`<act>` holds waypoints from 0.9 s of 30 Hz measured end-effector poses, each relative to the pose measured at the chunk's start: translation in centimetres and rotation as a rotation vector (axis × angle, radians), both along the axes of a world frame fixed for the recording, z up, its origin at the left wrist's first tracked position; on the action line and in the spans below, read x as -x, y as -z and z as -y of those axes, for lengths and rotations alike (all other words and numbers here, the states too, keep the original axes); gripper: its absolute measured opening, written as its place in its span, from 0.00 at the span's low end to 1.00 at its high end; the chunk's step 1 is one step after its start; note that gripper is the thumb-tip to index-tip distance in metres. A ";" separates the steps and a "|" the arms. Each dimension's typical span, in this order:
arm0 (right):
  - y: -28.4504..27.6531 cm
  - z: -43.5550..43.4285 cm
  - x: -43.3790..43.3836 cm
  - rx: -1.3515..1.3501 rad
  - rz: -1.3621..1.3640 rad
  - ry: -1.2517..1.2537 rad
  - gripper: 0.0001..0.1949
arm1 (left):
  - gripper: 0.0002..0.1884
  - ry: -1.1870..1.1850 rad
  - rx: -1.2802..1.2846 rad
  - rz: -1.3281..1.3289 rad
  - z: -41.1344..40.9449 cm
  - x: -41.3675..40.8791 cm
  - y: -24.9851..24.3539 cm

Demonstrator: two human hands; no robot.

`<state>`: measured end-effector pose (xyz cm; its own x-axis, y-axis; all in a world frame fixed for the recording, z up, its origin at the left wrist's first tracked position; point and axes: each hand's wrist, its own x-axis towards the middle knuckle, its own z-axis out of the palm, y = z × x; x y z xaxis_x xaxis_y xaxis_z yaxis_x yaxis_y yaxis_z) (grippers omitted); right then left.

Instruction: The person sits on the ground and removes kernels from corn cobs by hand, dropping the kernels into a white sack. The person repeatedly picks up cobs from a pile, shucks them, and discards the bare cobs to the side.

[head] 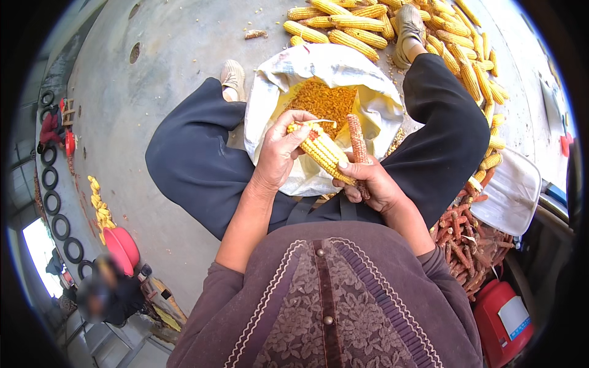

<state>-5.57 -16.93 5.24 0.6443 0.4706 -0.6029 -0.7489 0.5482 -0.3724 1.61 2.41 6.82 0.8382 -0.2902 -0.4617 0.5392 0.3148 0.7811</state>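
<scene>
My left hand (286, 145) grips the upper end of a yellow ear of dried corn (324, 154), where some kernels are gone and red cob shows. A pale strand lies across that end. My right hand (368, 179) holds the ear's lower end and, beside it, a bare reddish corn cob (357, 138) that points up. Both hands are over the near side of an open white woven sack (317, 57) between my legs. Loose corn kernels (320, 99) lie inside the sack.
Whole corn ears (359, 23) are heaped ahead and to the right. Bare cobs (464, 248) are piled at right, by a pale plastic tub (508, 193) and a red container (501, 322). At left are a pink basin (122, 250), two other people and a row of tires (51, 202).
</scene>
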 end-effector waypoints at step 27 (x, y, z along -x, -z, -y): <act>0.2 -0.8 1.0 -0.050 0.039 0.077 0.23 | 0.09 0.181 -0.542 0.382 0.8 0.5 2.2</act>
